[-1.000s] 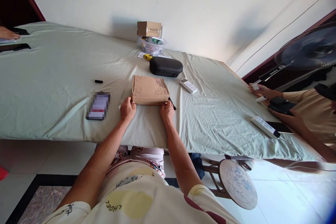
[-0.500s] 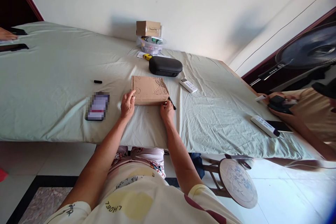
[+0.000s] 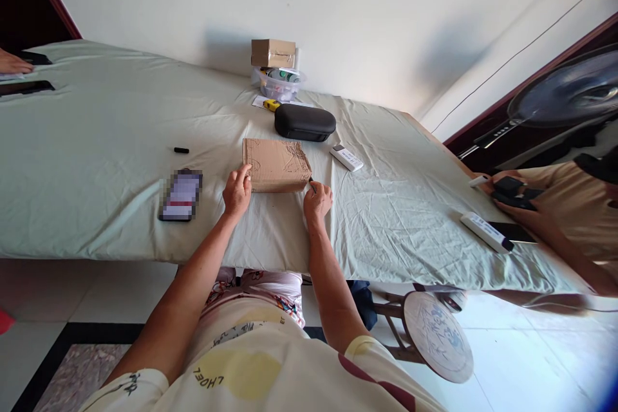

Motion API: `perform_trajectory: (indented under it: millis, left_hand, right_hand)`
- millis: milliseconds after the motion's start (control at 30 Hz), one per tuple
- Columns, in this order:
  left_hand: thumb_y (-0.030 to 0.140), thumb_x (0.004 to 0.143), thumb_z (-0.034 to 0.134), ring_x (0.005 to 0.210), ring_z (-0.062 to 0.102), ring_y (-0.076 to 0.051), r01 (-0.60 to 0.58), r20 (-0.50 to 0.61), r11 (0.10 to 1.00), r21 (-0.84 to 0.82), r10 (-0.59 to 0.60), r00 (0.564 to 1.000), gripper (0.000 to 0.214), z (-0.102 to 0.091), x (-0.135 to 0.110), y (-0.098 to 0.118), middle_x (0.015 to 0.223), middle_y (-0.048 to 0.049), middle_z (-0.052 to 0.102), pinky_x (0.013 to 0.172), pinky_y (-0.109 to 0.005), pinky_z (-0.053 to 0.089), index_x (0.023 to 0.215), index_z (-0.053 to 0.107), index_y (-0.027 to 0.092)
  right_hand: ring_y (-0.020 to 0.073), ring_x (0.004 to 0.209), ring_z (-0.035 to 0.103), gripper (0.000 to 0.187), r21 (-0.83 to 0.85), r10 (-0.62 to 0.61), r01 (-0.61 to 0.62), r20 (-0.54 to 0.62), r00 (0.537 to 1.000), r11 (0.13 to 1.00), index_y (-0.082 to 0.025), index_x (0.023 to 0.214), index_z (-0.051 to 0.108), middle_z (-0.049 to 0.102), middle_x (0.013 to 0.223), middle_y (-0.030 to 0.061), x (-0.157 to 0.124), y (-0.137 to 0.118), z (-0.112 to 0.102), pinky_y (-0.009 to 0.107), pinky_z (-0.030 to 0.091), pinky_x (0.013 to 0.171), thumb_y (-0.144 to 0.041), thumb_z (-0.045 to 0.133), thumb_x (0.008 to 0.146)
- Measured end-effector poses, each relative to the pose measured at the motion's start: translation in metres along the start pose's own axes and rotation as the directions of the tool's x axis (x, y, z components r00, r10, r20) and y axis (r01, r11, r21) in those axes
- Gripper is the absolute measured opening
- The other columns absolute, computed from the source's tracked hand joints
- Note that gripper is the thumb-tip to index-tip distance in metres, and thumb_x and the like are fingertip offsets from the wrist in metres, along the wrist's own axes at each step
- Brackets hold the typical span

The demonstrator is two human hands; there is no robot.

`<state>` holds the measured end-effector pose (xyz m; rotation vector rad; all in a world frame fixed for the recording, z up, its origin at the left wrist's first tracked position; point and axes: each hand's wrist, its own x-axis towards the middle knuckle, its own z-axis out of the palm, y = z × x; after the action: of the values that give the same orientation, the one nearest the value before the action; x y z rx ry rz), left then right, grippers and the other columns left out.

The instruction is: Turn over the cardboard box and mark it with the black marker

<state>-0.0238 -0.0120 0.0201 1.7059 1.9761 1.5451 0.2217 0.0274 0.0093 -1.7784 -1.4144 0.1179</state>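
A brown cardboard box [image 3: 277, 164] with crumpled right edges lies flat on the cloth before me. My left hand [image 3: 237, 192] is closed on its near left corner, fingertips over the top face. Beside the near right corner, my right hand [image 3: 318, 201] pinches a thin black pen [image 3: 313, 187]; most of the pen is hidden by the fingers. A short black pen cap [image 3: 181, 150] lies to the left of the box. Below that cap is a phone [image 3: 181, 196] with a lit, blurred screen.
Behind the box sit a black hard case [image 3: 305, 122], a yellow tape measure [image 3: 271, 105] and a plastic tub [image 3: 280, 87] under another carton [image 3: 273, 53]. A white device [image 3: 346, 158] lies to the right. Another person [image 3: 574, 206] sits at the right end; a person's hand [image 3: 13, 63] shows far left.
My right hand has moved slightly right, off the box's near edge, and has taken hold of the pen that lay beside the box. My left hand stays on the box.
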Motion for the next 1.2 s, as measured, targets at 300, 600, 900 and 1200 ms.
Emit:
perform_trajectory:
  millis: [300, 600, 900, 1200]
  left_hand:
    - [0.018, 0.094, 0.049, 0.103, 0.069, -0.024, 0.032, 0.009, 0.999, -0.017, -0.032, 0.999, 0.046, 0.003, 0.002, -0.002, 0.113, -0.0088, 0.069, 0.091, -0.034, 0.058, 0.135, 0.068, 0.028]
    - [0.034, 0.103, 0.048, 0.097, 0.069, -0.022, -0.033, 0.009, 0.995, -0.092, 0.034, 0.999, 0.036, -0.001, 0.006, -0.008, 0.116, -0.0094, 0.070, 0.097, -0.035, 0.057, 0.130, 0.069, 0.025]
    - [0.022, 0.093, 0.059, 0.093, 0.067, -0.020, -0.031, 0.034, 0.996, -0.085, 0.034, 0.999, 0.037, 0.000, 0.010, -0.011, 0.109, -0.0074, 0.065, 0.094, -0.034, 0.057, 0.129, 0.067, 0.024]
    - [0.005, 0.081, 0.060, 0.092, 0.062, -0.018, -0.086, -0.009, 0.973, -0.213, 0.086, 0.996, 0.057, 0.009, 0.001, -0.017, 0.118, -0.0079, 0.061, 0.090, -0.033, 0.058, 0.135, 0.062, 0.025]
  right_hand:
    - [0.0299, 0.111, 0.054, 0.027, -0.045, 0.010, -0.006, 0.095, 0.995, 0.999, -0.027, 0.098, 0.082, 0.068, 0.110, 0.0118, 0.006, 0.022, 0.003, 0.046, 0.043, 0.099, -0.021, 0.058, 0.085]
    - [0.0302, 0.113, 0.059, 0.039, -0.061, 0.111, -0.104, 0.117, 0.987, 0.993, -0.021, 0.121, 0.072, 0.067, 0.117, 0.0141, 0.005, 0.010, -0.001, 0.048, 0.044, 0.103, -0.023, 0.062, 0.083]
    - [0.0207, 0.090, 0.061, 0.022, 0.347, 0.061, 0.051, -0.303, 0.951, 0.936, -0.021, 0.108, 0.056, 0.062, 0.100, 0.0079, 0.003, -0.007, -0.009, 0.037, 0.052, 0.090, -0.038, 0.048, 0.098]
    - [0.0234, 0.100, 0.067, 0.029, 0.360, -0.486, 0.616, -0.391, 0.782, 0.701, -0.025, 0.118, 0.066, 0.068, 0.106, 0.0092, -0.034, -0.038, -0.015, 0.044, 0.055, 0.093, -0.042, 0.046, 0.107]
